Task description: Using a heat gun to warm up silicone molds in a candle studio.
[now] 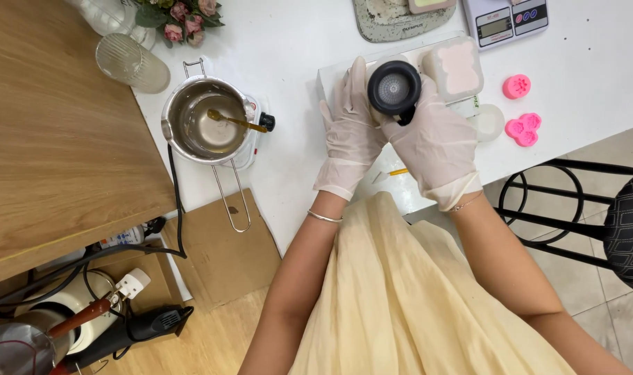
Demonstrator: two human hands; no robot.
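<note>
Both my hands wear thin white gloves. My right hand (433, 142) grips a black heat gun (395, 87), its round nozzle end facing up toward me. My left hand (348, 128) lies flat beside the gun on a white block (330, 76), fingers spread, holding nothing. Just right of the gun sits a white mould with a pale pink bear-shaped filling (457, 67).
A steel pot (204, 119) with a spoon in it stands on a small burner at left. Two pink silicone moulds (523, 128) and a digital scale (505, 21) lie at right. A ribbed glass (131, 62), flowers, a black stool (580, 208) and floor cables surround the table.
</note>
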